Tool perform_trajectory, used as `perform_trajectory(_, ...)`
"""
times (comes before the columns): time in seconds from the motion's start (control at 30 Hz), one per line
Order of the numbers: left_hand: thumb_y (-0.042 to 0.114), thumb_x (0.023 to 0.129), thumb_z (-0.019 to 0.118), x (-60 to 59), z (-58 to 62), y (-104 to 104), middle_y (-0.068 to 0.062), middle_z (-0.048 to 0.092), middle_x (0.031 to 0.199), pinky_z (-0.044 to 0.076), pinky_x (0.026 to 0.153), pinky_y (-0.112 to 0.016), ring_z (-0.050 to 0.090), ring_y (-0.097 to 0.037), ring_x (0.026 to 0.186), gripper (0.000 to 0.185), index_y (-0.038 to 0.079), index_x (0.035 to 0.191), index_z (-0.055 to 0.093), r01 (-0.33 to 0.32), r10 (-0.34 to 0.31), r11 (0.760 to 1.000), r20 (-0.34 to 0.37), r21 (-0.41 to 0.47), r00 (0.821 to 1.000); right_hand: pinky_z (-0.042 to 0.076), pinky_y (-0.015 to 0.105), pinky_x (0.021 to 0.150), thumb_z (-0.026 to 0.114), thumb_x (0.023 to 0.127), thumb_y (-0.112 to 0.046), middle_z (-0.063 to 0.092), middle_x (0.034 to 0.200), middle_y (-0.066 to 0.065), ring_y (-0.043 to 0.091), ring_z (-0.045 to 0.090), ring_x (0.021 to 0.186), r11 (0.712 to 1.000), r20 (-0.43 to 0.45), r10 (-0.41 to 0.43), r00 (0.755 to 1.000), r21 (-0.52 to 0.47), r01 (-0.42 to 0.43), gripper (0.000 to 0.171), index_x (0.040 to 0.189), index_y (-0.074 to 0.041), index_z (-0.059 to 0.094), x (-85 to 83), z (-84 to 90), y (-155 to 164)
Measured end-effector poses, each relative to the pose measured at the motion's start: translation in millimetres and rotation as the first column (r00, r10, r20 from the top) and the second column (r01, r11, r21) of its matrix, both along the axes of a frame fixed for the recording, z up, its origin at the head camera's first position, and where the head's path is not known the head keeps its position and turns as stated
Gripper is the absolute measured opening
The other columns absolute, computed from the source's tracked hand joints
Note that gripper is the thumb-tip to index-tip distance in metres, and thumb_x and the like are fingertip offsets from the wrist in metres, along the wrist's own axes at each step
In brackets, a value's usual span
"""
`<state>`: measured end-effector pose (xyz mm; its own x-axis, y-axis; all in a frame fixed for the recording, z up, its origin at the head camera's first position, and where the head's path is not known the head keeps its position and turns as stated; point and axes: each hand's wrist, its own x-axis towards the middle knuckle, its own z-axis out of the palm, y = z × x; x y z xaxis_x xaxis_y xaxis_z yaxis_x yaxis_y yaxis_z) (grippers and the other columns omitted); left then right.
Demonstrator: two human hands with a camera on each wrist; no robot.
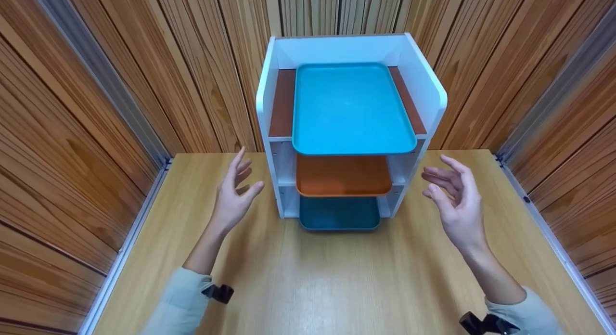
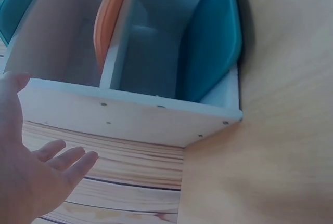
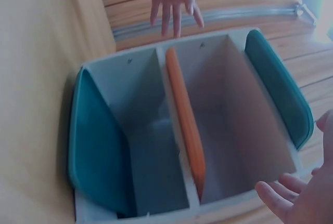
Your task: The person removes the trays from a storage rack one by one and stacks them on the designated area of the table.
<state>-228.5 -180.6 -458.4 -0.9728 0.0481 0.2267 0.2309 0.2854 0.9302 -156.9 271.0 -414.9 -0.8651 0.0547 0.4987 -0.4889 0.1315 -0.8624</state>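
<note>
A white shelf unit (image 1: 267, 99) with brown boards stands at the back of the table. On its top level lies a bright blue tray (image 1: 353, 109), its front edge jutting out. The middle level bears an orange tray (image 1: 343, 175), and a dark teal tray (image 1: 340, 213) sits at the bottom, also sticking out in front. My left hand (image 1: 234, 195) hovers to the left of the unit, fingers apart and thumb toward it, touching nothing. To the right, my right hand (image 1: 457, 205) is raised with loosely bent fingers, likewise holding nothing.
Wood-patterned panels (image 1: 192, 70) enclose the back and both sides. Metal rails (image 1: 130, 238) run along the table's side edges. The light wooden table (image 1: 308, 282) extends in front of the unit. Small black cameras (image 1: 219, 293) are strapped to both wrists.
</note>
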Motion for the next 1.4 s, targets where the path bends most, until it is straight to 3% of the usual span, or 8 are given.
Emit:
perform_trajectory(0.33, 0.014, 0.109, 0.074, -12.8, 6.9, 16.8, -0.024, 0.042, 0.179, 0.042, 0.133, -0.069, 0.046, -0.048, 0.164, 0.090, 0.022, 0.181, 0.021, 0.051, -0.055, 0.992, 0.029, 0.118, 0.998, 0.065, 0.021, 0.102, 0.054, 0.114, -0.002, 0.066, 0.151, -0.006, 0.009, 0.071, 0.138, 0.995, 0.104, 0.038, 0.994, -0.098, -0.028, 0.065, 0.173, -0.009, 0.029, 0.3, 9.7, -24.3)
perform_trajectory(0.57, 0.012, 0.108, 0.074, -26.3, 12.3, 25.3, -0.025, 0.041, 0.179, 0.039, 0.137, -0.065, 0.044, -0.046, 0.166, 0.091, 0.018, 0.181, 0.020, 0.077, -0.081, 0.986, 0.020, 0.150, 0.996, 0.066, 0.028, 0.105, 0.057, 0.114, -0.007, 0.063, 0.155, 0.005, 0.015, 0.072, 0.138, 0.978, 0.163, 0.101, 0.981, -0.197, -0.068, 0.071, 0.176, -0.018, 0.023, -1.0, 22.3, -41.9)
perform_trajectory(0.73, 0.008, 0.107, 0.072, -32.2, 12.5, 29.8, -0.026, 0.039, 0.176, 0.038, 0.137, -0.065, 0.043, -0.045, 0.166, 0.090, 0.019, 0.181, 0.021, 0.087, -0.094, 0.976, 0.026, 0.201, 0.995, 0.065, 0.030, 0.108, 0.057, 0.114, -0.009, 0.062, 0.154, 0.006, 0.016, 0.072, 0.138, 0.960, 0.181, 0.152, 0.972, -0.261, -0.102, 0.075, 0.177, -0.020, 0.020, -5.1, 30.4, -51.1)
perform_trajectory(0.87, 0.005, 0.107, 0.070, -34.8, 10.5, 33.3, -0.025, 0.038, 0.178, 0.038, 0.138, -0.064, 0.041, -0.044, 0.167, 0.089, 0.018, 0.181, 0.021, 0.090, -0.096, 0.975, 0.022, 0.203, 0.995, 0.064, 0.032, 0.111, 0.056, 0.115, -0.012, 0.051, 0.167, 0.012, 0.020, 0.070, 0.144, 0.940, 0.208, 0.181, 0.961, -0.323, -0.107, 0.076, 0.178, -0.023, 0.016, -9.2, 34.5, -56.3)
perform_trajectory(1.03, 0.001, 0.107, 0.067, -37.4, 9.9, 37.3, -0.027, 0.040, 0.176, 0.045, 0.131, -0.067, 0.049, -0.049, 0.162, 0.089, 0.017, 0.181, 0.020, 0.098, -0.108, 0.965, 0.029, 0.244, 0.994, 0.063, 0.037, 0.115, 0.056, 0.116, -0.014, 0.034, 0.181, 0.015, 0.026, 0.063, 0.150, 0.915, 0.236, 0.201, 0.951, -0.391, -0.096, 0.076, 0.179, -0.026, 0.015, -15.9, 40.9, -63.0)
perform_trajectory(1.23, 0.000, 0.109, 0.065, -40.7, 11.9, 38.3, -0.026, 0.041, 0.175, 0.051, 0.125, -0.069, 0.055, -0.051, 0.156, 0.086, 0.019, 0.180, 0.021, 0.104, -0.117, 0.964, 0.040, 0.247, 0.992, 0.067, 0.036, 0.108, 0.053, 0.117, -0.012, 0.027, 0.181, 0.016, 0.034, 0.055, 0.152, 0.880, 0.260, 0.205, 0.944, -0.471, -0.061, 0.075, 0.179, -0.025, 0.013, -26.6, 49.5, -73.2)
perform_trajectory(1.4, 0.001, 0.110, 0.063, -42.3, 13.1, 36.9, -0.026, 0.043, 0.173, 0.053, 0.123, -0.069, 0.058, -0.052, 0.153, 0.080, 0.018, 0.179, 0.025, 0.102, -0.120, 0.966, 0.064, 0.237, 0.991, 0.059, 0.051, 0.120, 0.053, 0.117, -0.014, 0.016, 0.186, 0.012, 0.035, 0.045, 0.161, 0.870, 0.265, 0.214, 0.940, -0.489, -0.060, 0.076, 0.179, -0.026, 0.009, -33.3, 53.3, -81.5)
